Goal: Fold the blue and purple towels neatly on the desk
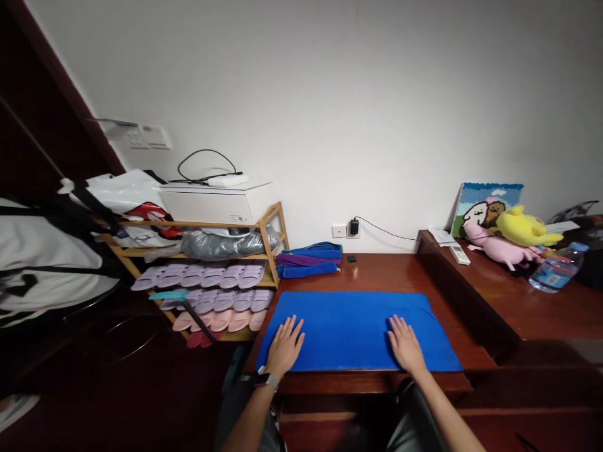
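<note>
A blue cloth [343, 326] lies spread out flat on a reddish-brown wooden desk [377, 269]. My left hand [285, 346] rests palm down on the cloth's left side, fingers spread, with a watch [267, 380] on that wrist. On the right side of the cloth my right hand [406, 344] also lies flat, its fingers stretched out. Neither hand holds anything. Behind the cloth, against the wall, sits a stack of folded blue and purple cloths [308, 260].
To the left stands a wooden shoe rack [269, 251] with lilac and pink slippers and a white box [207, 204] on top. A raised surface [499, 301] at right bears plush toys [502, 248], a remote [459, 253] and a plastic bottle [558, 269]. A charger [354, 227] is plugged into the wall.
</note>
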Available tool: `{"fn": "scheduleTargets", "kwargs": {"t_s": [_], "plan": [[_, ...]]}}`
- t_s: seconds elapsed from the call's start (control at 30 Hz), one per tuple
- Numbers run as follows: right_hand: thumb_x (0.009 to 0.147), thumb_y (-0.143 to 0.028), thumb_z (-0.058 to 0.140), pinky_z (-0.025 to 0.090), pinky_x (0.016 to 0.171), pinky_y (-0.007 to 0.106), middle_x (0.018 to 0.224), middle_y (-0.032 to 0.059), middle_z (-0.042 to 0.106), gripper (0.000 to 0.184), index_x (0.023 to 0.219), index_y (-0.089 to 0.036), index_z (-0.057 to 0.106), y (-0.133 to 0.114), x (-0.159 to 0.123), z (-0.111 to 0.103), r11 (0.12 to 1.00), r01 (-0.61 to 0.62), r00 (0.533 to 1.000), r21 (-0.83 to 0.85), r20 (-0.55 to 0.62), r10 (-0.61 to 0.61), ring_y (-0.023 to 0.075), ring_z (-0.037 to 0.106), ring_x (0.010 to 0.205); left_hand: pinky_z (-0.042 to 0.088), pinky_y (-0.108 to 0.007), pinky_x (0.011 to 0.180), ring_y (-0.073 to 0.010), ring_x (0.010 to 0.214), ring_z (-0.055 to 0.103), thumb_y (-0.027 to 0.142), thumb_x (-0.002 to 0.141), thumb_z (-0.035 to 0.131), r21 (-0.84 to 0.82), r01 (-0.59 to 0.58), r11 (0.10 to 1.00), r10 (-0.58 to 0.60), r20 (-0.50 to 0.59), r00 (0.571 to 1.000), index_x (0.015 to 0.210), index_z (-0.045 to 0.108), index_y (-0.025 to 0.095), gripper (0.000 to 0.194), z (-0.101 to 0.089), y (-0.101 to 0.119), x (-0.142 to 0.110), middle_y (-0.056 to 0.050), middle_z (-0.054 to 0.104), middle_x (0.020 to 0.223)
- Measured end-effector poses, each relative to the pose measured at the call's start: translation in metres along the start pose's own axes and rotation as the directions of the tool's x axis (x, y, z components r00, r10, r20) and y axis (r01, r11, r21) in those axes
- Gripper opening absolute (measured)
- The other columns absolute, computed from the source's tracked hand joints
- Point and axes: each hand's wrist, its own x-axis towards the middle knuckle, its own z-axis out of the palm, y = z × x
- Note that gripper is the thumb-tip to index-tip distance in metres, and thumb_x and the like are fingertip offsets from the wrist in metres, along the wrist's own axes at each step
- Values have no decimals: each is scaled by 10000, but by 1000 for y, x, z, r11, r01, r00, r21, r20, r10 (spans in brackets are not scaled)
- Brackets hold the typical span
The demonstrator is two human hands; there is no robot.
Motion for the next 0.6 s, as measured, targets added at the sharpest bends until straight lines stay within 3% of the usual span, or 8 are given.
{"fn": "scheduleTargets", "kwargs": {"t_s": [0.07,0.13,0.4,0.53,0.6], "plan": [[1094,-530,239,230,1351,540,1754,68,397,689,1682,-236,446,-25,-12,9,997,63,998,33,24,-64,285,296,1657,361,-547,1298,-296,1593,441,469,1095,375,-16,-2,1000,3,46,999,1607,562,299,571,3,10,-6,-85,507,1700],[1086,-541,261,227,1349,558,1745,52,415,677,1679,-277,451,-28,-22,13,999,49,998,22,46,-50,290,308,1651,351,-555,1300,-296,1598,432,484,1098,376,-10,21,1000,-20,86,996,1621,539,324,571,3,9,-11,-76,500,1706],[1016,-572,306,276,1335,547,1698,-6,501,668,1619,-386,526,44,-38,-1,994,-103,995,-28,-1,103,303,371,1623,317,-567,1309,-304,1618,396,523,1095,394,-11,55,998,-53,109,993,1639,510,338,586,-3,-9,-17,-74,446,1737],[999,-584,333,393,1282,505,1637,49,581,666,1511,-309,658,71,-24,-9,993,-93,996,79,10,92,297,510,1537,341,-561,1302,-309,1588,445,492,1084,395,-16,34,999,-32,79,996,1586,587,287,575,-10,-3,-16,-92,542,1677],[988,-549,351,454,1235,474,1569,95,643,636,1393,-257,745,90,-6,-19,986,-91,995,136,-37,97,292,599,1449,360,-553,1294,-323,1537,507,432,1081,391,-29,8,1000,-8,25,1000,1504,668,240,540,-17,12,-12,-123,625,1598]]}}
